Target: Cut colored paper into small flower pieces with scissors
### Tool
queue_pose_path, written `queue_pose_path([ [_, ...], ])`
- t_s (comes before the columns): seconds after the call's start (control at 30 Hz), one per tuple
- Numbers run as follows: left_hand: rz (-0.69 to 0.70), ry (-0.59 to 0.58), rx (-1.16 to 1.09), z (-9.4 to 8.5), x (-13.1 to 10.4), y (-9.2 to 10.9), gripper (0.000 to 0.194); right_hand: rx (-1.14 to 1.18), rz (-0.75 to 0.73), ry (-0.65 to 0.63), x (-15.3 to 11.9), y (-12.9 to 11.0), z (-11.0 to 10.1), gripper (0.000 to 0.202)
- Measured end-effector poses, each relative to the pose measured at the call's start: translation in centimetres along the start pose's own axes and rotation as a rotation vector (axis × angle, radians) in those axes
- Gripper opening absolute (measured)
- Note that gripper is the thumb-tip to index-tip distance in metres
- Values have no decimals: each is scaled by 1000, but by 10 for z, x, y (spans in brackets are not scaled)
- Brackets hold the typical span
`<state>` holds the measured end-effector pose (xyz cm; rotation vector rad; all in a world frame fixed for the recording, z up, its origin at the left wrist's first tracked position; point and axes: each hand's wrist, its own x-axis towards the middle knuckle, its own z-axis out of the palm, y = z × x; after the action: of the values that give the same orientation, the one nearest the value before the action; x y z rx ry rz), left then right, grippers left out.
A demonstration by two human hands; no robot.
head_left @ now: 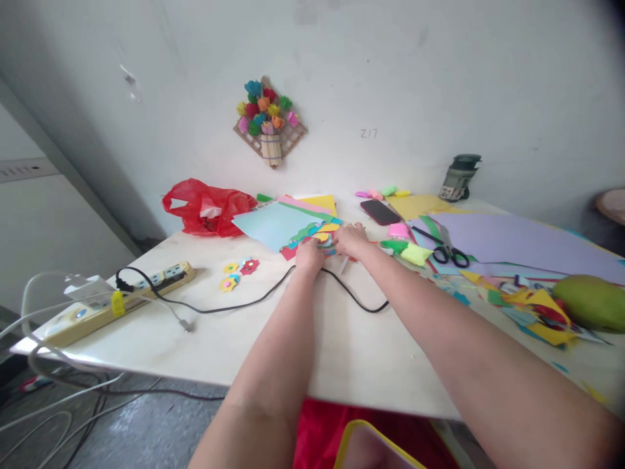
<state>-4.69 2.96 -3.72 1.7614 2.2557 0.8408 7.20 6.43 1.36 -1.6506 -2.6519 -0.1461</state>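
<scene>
Paper cut-outs under both hands, mid-table

Item examined: a cluster of layered paper cut-outs (312,232) at the middle of the white table (254,345), against the right-hand end of a pale blue sheet (263,225). Colours noted: green, blue, yellow and red, with paler blue visible close to the fingers. Edges are scalloped or wavy, most plainly on the green and blue layers; the red shows lowest, towards the near left. Pieces overlap one another with their coloured borders staggered. Finer detail is blurred, and the part under the hands is hidden; whether the layers are glued cannot be determined.

Left hand (309,255): lies on the near side of the cluster, fingers reaching onto it. Whether they grip or merely press, cannot tell. Right hand (351,240): at the right side of the cluster, fingers bent. Whether the tips are apart or pinched on a piece, cannot tell.

Adjacent items: small flower-shaped cut-outs (249,266), red and yellow among them, lie to the left, apart from the cluster. A black cable (234,307) runs across the table and passes by the left wrist. A dark-screened phone (379,212) lies beyond the right hand; black-handled scissors (451,256) rest farther right, beside a lilac sheet (517,241)
</scene>
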Motion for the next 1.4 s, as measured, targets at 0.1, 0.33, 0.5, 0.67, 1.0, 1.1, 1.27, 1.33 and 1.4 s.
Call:
queue_pose_path([
  [0.1,1,-8,10,-1,0,1,40,-9,-27,8,-1,1,2,30],
  [0.33,-8,-14,15,-2,1,1,39,54,-33,24,3,8,7,36],
  [0.5,-7,9,6,-1,1,0,37,79,-48,62,8,12,11,34],
  [0.67,-6,26,-7,-1,1,-1,36,45,-76,81,9,10,10,34],
  [1.0,-12,114,-67,3,6,-5,31,-70,-186,92,10,-3,5,34],
  [1.1,-9,116,-68,3,8,-5,31,-86,-226,110,14,-7,8,35],
  [1.27,-21,98,-55,1,9,-4,34,-118,-288,153,17,-7,13,35],
  [1.33,-18,95,-53,1,8,-5,35,-135,-300,167,15,-2,12,36],
  [1.4,-15,93,-50,2,7,-5,35,-136,-287,162,11,5,9,34],
])
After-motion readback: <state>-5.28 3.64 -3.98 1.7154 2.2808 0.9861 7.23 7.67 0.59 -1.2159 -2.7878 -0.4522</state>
